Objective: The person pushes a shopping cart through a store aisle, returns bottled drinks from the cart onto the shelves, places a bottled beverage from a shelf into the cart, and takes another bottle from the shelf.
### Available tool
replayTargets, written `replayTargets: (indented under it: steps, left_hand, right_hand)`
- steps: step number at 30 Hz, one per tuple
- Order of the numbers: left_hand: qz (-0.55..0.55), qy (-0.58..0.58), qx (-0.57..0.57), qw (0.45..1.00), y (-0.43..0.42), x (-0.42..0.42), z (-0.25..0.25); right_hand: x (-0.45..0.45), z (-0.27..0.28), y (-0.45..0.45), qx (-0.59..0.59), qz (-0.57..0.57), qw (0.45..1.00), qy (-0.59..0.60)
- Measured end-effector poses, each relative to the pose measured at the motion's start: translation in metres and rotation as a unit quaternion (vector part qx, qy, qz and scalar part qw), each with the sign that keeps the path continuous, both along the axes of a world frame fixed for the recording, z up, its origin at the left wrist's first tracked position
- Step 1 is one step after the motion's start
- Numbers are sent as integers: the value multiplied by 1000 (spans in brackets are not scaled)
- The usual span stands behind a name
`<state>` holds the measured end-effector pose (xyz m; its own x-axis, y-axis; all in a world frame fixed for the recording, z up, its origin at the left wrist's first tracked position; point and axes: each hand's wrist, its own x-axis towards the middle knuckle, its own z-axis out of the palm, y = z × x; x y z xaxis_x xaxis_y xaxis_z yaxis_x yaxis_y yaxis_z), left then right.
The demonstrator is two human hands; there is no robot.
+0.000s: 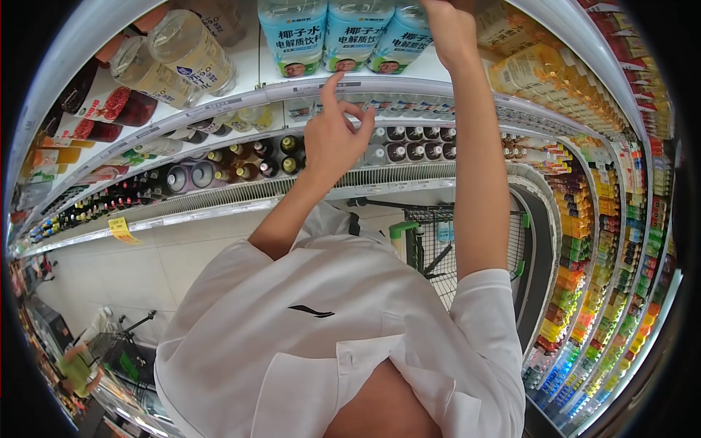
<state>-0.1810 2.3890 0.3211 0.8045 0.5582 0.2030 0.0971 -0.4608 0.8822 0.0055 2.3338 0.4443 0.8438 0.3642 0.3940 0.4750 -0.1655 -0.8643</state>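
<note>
Three bottles of coconut water with light-blue labels stand side by side at the front of the upper shelf: a left bottle [293,36], a middle bottle [355,36] and a right bottle [403,38]. My left hand [334,142] is raised in front of the shelf edge, its index finger stretched up to the foot of the middle bottle. Its other fingers are bent and apart, holding nothing. Beside the right bottle, my right hand [450,33] reaches up to the top of the view. Its fingers are mostly cut off there, so their grip is hidden.
Clear bottles with cream labels [193,55] stand left on the same shelf [248,62]. Lower shelves hold dark bottles [415,152]. A shopping cart [438,255] with a green-and-black handle stands beside me at right. More drink shelves curve along the right; another cart [124,354] is at lower left.
</note>
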Motion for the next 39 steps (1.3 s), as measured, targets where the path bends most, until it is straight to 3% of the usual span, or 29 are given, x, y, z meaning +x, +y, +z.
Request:
replayTargets:
  steps: [10,15,17,18,20,21,23,26,27,30,33,37,39]
  left_hand:
    - [97,-142,-2,985,27,-14,31]
    - [190,-159,160,955,58,-12,39]
    - [207,-158,206,943,66,-9,41]
    - [189,-136,195,953,70,-8,40]
    - [173,-114,183,961,74,-5,37]
    - [149,-111,171,968,76,-3,36]
    - [126,-109,158,973,80,0,32]
    - [133,-93,184,970,84,3,29]
    - [136,-83,179,971,83,3,30]
    - [144,-68,179,971,84,4,29]
    - [147,-63,184,970,81,3,30]
    - [160,-73,209,962,76,5,31]
    - [166,-71,219,959,75,7,32]
  right_hand:
    - [6,-2,2,41,64,997,20]
    - [6,-6,-1,17,54,998,-33]
    - [12,-25,1,201,43,974,-99]
    - [12,-28,-5,203,44,973,-101]
    - [-3,-24,-18,196,76,978,9]
    - [-8,-25,-19,196,78,978,8]
    - [-15,-34,-19,65,-11,995,-73]
    - [-12,-47,-20,58,-44,993,-95]
    - [-10,-50,-30,-18,-24,999,-24]
    - [-19,-69,-46,-66,-5,997,-25]
    - [-26,-75,-52,-11,23,999,35]
    - [-18,-72,-62,-39,52,996,61]
    - [-17,-62,-67,-64,119,986,100]
